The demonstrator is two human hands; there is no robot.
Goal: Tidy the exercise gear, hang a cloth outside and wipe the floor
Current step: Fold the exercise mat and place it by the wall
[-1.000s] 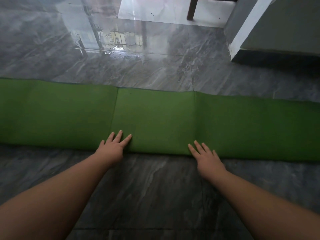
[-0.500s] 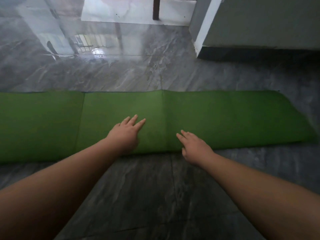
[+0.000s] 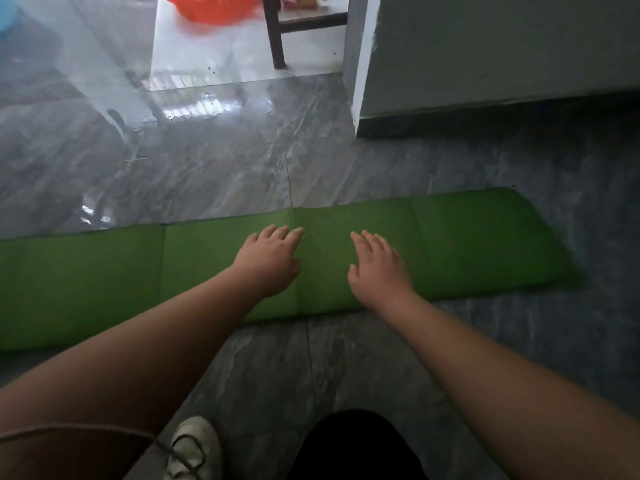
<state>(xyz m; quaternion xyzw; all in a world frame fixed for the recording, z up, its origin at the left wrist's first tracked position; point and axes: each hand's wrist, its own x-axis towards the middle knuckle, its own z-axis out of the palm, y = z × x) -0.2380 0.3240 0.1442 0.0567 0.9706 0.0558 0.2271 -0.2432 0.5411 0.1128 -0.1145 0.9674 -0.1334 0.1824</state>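
Since the earlier frame: both hands further up onto the green mat (image 3: 467, 244), the near portion of which appears rolled.
Left hand (image 3: 268, 263), frame centre: flat, fingers extended, pressing the mat.
Right hand (image 3: 379, 268), just beside: likewise flat, gripping nothing.
Purpose, judged: paired palms push the roll evenly.
Mat: mid-frame band on grey floor (image 3: 225, 168).
Orange basin (image 3: 211, 8): top.

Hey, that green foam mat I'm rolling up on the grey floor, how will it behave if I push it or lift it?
The green foam mat looks rounded like a loose roll, so a push would probably make it roll onward. Its visible creases suggest it is soft and would likely sag if lifted by one end. The glossy grey tile floor may let it slide under the flat left hand and right hand.
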